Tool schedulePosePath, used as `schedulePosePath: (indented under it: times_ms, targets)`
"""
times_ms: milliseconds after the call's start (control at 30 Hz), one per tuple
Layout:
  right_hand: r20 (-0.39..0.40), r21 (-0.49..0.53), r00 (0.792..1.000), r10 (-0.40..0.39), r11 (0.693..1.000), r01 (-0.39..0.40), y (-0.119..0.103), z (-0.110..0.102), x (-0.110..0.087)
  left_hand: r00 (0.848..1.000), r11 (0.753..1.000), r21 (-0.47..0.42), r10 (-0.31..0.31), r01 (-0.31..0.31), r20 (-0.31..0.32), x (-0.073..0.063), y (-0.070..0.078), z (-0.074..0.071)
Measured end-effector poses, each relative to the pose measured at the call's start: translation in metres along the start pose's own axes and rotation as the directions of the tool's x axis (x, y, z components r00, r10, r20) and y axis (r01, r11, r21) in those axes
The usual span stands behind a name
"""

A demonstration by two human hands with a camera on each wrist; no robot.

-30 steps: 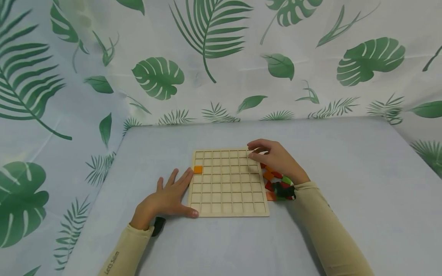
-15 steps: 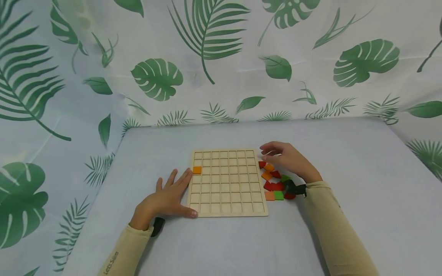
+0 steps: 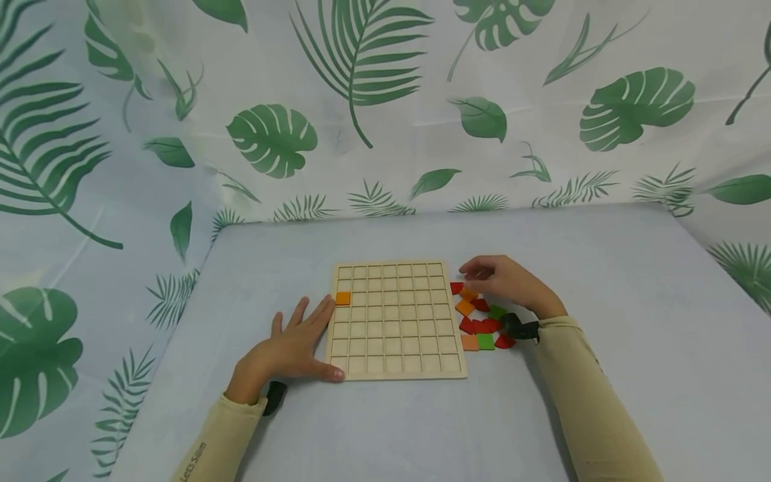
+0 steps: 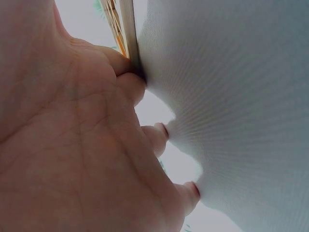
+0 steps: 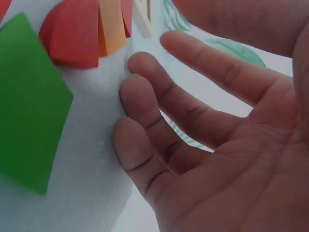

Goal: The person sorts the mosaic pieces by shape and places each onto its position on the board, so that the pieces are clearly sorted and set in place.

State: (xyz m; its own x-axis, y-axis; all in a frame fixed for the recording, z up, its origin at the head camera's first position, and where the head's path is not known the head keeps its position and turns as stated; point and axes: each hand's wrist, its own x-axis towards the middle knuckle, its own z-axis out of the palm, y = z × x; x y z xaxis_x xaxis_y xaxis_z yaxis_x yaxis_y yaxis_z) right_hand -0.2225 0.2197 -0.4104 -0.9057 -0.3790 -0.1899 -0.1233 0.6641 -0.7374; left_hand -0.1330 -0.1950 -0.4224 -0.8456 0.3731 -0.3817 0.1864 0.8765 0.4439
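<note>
A square wooden grid board (image 3: pixel 394 321) lies flat on the table, one orange square tile (image 3: pixel 343 298) set in its leftmost column. My left hand (image 3: pixel 289 351) is spread at the board's left side, thumb at the near-left corner and fingertips at the edge. In the left wrist view, those fingertips rest on the cloth by the board's side. Over the far end of a group of loose pieces, my right hand (image 3: pixel 502 281) hovers with relaxed, slightly bent fingers and nothing between them. Its thumb is close to an orange tile (image 3: pixel 468 294). A red piece (image 3: pixel 457 288) lies just left of it.
Several more pieces lie right of the board: red fan-shaped ones (image 3: pixel 504 341), a green square (image 3: pixel 485 342) and a light orange square (image 3: pixel 470 343). A pale cloth covers the table (image 3: pixel 385 428). A leaf-print curtain (image 3: pixel 397 154) stands behind and to the sides.
My right hand has moved from the board's far-right corner rightward and a little nearer, over the loose pieces. The left hand has stayed at the board's left edge.
</note>
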Motion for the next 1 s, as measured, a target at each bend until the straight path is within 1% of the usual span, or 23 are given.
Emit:
schedulePosePath:
  times_ms: [267, 433, 667, 833, 1000]
  targets:
    - [0.057, -0.060, 0.998, 0.032, 0.998, -0.029, 0.007, -0.007, -0.003, 1.000, 1.000, 0.017, -0.010, 0.010, 0.001, 0.000, 0.001, 0.000]
    - [0.067, -0.087, 0.997, 0.047, 0.995, -0.041, 0.006, -0.010, -0.004, 1.000, 1.000, 0.016, -0.003, 0.003, 0.000, 0.000, 0.000, 0.000]
    - [0.056, -0.090, 0.998, 0.041, 0.995, -0.036, 0.005, -0.007, -0.004, 1.000, 1.000, 0.007, 0.005, -0.005, 0.001, 0.000, 0.000, -0.002]
    - [0.060, -0.116, 0.998, 0.014, 0.993, -0.007, 0.006, -0.005, -0.003, 1.000, 1.000, 0.001, 0.003, -0.003, 0.003, 0.000, 0.001, -0.002]
    - [0.063, -0.113, 0.998, 0.001, 0.994, 0.006, 0.006, -0.003, -0.001, 1.000, 1.000, -0.010, 0.009, -0.009, 0.002, 0.000, -0.001, -0.001]
